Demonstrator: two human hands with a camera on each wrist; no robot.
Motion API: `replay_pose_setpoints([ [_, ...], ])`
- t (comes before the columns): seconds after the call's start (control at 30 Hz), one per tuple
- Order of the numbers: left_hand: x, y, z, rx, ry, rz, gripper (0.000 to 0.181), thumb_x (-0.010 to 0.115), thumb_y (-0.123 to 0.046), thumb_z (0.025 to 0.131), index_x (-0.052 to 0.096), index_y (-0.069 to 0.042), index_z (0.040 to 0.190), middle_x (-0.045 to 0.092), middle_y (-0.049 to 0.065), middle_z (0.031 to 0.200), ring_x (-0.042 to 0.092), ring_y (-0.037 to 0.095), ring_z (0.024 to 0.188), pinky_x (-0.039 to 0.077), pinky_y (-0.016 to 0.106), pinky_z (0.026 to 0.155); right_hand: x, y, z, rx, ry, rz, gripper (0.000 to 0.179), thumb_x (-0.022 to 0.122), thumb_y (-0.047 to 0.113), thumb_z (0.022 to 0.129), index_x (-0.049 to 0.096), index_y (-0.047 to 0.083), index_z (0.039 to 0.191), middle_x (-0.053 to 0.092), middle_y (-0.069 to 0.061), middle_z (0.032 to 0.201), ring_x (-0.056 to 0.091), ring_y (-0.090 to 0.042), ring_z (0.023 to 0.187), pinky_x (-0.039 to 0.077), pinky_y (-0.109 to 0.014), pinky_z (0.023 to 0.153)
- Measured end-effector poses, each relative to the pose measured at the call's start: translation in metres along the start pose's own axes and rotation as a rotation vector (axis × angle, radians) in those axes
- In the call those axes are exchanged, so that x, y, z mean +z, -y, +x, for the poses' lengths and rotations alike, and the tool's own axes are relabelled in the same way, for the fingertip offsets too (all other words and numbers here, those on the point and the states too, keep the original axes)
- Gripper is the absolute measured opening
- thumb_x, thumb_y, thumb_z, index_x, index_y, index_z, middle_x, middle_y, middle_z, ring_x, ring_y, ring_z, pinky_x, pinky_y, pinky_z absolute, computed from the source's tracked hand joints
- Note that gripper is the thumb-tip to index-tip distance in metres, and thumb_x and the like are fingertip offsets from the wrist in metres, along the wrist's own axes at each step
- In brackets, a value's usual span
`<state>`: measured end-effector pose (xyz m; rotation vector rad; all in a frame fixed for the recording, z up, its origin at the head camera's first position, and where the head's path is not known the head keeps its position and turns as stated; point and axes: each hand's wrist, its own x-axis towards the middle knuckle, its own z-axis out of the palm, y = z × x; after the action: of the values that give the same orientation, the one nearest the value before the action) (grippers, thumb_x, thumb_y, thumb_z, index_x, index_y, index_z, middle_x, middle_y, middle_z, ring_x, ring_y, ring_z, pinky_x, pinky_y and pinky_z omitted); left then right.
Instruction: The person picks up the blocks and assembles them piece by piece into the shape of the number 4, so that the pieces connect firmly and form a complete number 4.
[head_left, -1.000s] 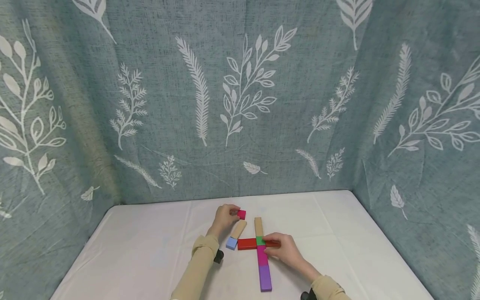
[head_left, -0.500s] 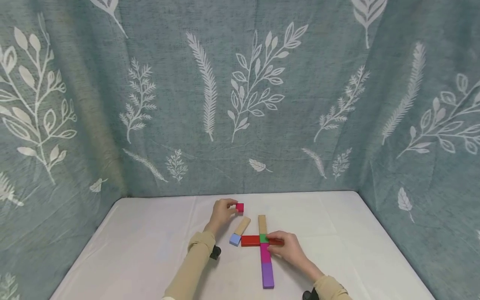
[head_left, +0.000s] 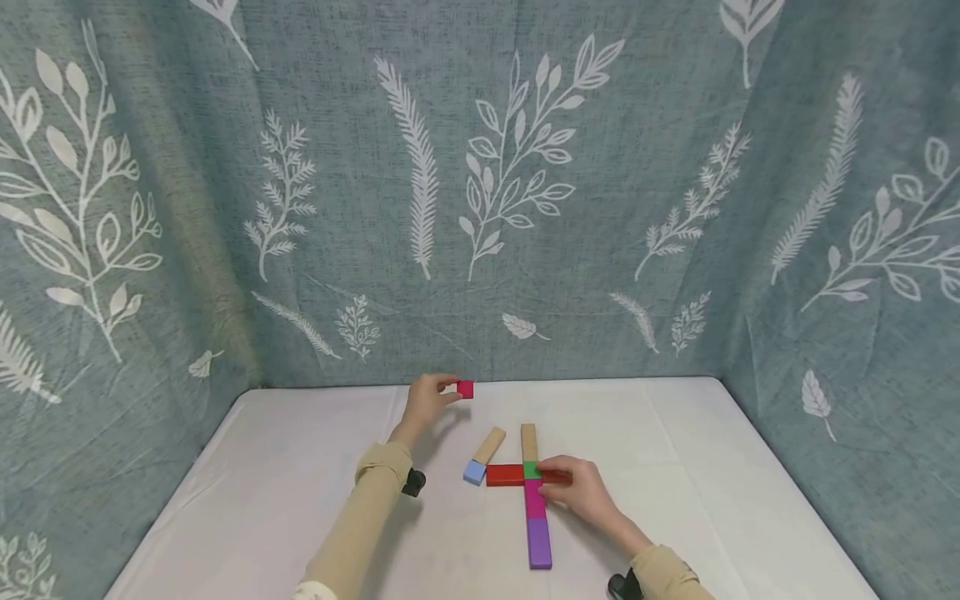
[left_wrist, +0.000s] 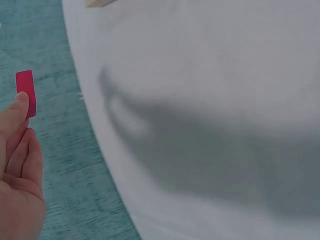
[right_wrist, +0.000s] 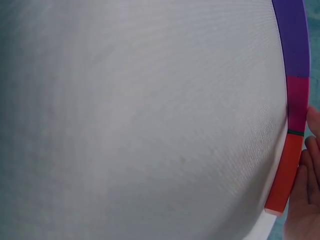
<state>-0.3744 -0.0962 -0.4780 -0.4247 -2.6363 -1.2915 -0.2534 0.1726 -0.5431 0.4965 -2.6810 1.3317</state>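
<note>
Near the table's far edge, my left hand (head_left: 425,407) pinches a small crimson block (head_left: 466,390) between thumb and fingers; the left wrist view shows that block (left_wrist: 24,82) held at the fingertips. My right hand (head_left: 587,493) rests beside a cross of flat blocks, fingertips at the green block (head_left: 532,470) and thumb at the magenta block (head_left: 535,500). It partly covers the right-hand red block (head_left: 557,477). A second red block (head_left: 506,475) forms the left arm, a natural wood block (head_left: 529,442) the top, and a purple block (head_left: 538,546) the foot.
Left of the cross, a light blue block (head_left: 474,472) touches the end of a slanted wood block (head_left: 490,447). A white cloth covers the table (head_left: 697,492). Behind and at both sides hangs a teal curtain (head_left: 390,333) with white leaf prints.
My left hand has carried the crimson block away from the slanted wood block, toward the far edge and slightly left. My right hand stays at the cross. The head view has shifted a little.
</note>
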Motion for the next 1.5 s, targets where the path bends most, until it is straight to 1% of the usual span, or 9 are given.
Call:
replay_pose_setpoints([
  [0.17, -0.011, -0.009, 0.009, 0.018, -0.004, -0.018, 0.033, 0.073, -0.003, 0.08, 0.067, 0.005, 0.111, 0.068, 0.021, 0.112, 0.063, 0.035, 0.108, 0.053, 0.04, 0.092, 0.001, 0.0, 0.001, 0.006, 0.001, -0.004, 0.032, 0.077, 0.011, 0.077, 0.07, 0.007, 0.109, 0.071, -0.008, 0.108, 0.064, -0.027, 0.105, 0.053, -0.039, 0.091],
  [0.3, -0.017, -0.018, 0.017, 0.039, 0.022, -0.04, 0.033, 0.072, -0.004, 0.081, 0.067, 0.004, 0.113, 0.067, 0.02, 0.114, 0.062, 0.034, 0.11, 0.051, 0.038, 0.095, 0.0, 0.002, 0.002, 0.012, -0.004, -0.009, 0.032, 0.077, 0.011, 0.077, 0.071, 0.006, 0.109, 0.071, -0.008, 0.108, 0.064, -0.027, 0.105, 0.053, -0.04, 0.091],
  [0.43, -0.017, -0.025, 0.021, 0.054, 0.054, -0.055, 0.033, 0.071, -0.005, 0.082, 0.067, 0.002, 0.113, 0.067, 0.02, 0.115, 0.062, 0.033, 0.111, 0.051, 0.037, 0.095, 0.0, 0.003, 0.003, 0.009, -0.007, -0.012, 0.033, 0.077, 0.011, 0.077, 0.07, 0.006, 0.109, 0.071, -0.009, 0.109, 0.064, -0.028, 0.105, 0.053, -0.041, 0.091],
  [0.63, -0.008, -0.031, 0.02, 0.047, 0.097, -0.071, 0.031, 0.072, -0.004, 0.081, 0.068, 0.001, 0.112, 0.067, 0.019, 0.116, 0.061, 0.032, 0.113, 0.051, 0.038, 0.095, 0.002, 0.002, 0.003, 0.012, 0.001, -0.018, 0.033, 0.077, 0.011, 0.077, 0.07, 0.007, 0.11, 0.071, -0.008, 0.109, 0.064, -0.027, 0.105, 0.053, -0.039, 0.091],
  [0.83, 0.005, -0.036, 0.017, 0.058, 0.134, -0.065, 0.029, 0.072, -0.004, 0.082, 0.069, -0.001, 0.111, 0.068, 0.017, 0.114, 0.063, 0.031, 0.11, 0.053, 0.037, 0.093, 0.001, 0.003, 0.004, 0.017, 0.001, -0.016, 0.033, 0.077, 0.01, 0.077, 0.07, 0.007, 0.11, 0.071, -0.007, 0.109, 0.064, -0.026, 0.106, 0.053, -0.04, 0.092],
  [1.0, 0.013, -0.04, 0.016, 0.063, 0.17, -0.079, 0.03, 0.071, -0.003, 0.082, 0.068, -0.001, 0.112, 0.068, 0.017, 0.115, 0.063, 0.031, 0.11, 0.052, 0.037, 0.094, 0.001, 0.003, 0.004, 0.018, 0.0, -0.009, 0.033, 0.077, 0.01, 0.077, 0.07, 0.007, 0.11, 0.071, -0.007, 0.109, 0.064, -0.025, 0.106, 0.052, -0.039, 0.092],
  [1.2, 0.022, -0.039, 0.017, 0.045, 0.207, -0.067, 0.03, 0.07, -0.004, 0.084, 0.069, -0.004, 0.113, 0.067, 0.015, 0.117, 0.062, 0.03, 0.112, 0.052, 0.037, 0.095, 0.001, 0.002, 0.004, 0.019, 0.005, -0.012, 0.033, 0.076, 0.011, 0.078, 0.07, 0.007, 0.11, 0.071, -0.006, 0.109, 0.064, -0.025, 0.105, 0.053, -0.038, 0.091],
  [1.37, 0.026, -0.037, 0.016, 0.029, 0.228, -0.071, 0.03, 0.07, -0.004, 0.084, 0.068, -0.002, 0.113, 0.067, 0.015, 0.117, 0.061, 0.031, 0.113, 0.051, 0.038, 0.096, 0.0, 0.002, 0.004, 0.03, 0.008, -0.02, 0.033, 0.077, 0.011, 0.078, 0.07, 0.007, 0.11, 0.071, -0.006, 0.109, 0.064, -0.024, 0.106, 0.053, -0.039, 0.091],
  [1.5, 0.03, -0.032, 0.015, 0.043, 0.243, -0.053, 0.029, 0.069, -0.003, 0.084, 0.068, -0.001, 0.113, 0.067, 0.016, 0.117, 0.061, 0.033, 0.112, 0.051, 0.039, 0.095, 0.0, 0.001, 0.004, 0.013, 0.008, -0.016, 0.033, 0.077, 0.013, 0.078, 0.07, 0.007, 0.11, 0.071, -0.007, 0.109, 0.063, -0.027, 0.106, 0.053, -0.04, 0.091],
])
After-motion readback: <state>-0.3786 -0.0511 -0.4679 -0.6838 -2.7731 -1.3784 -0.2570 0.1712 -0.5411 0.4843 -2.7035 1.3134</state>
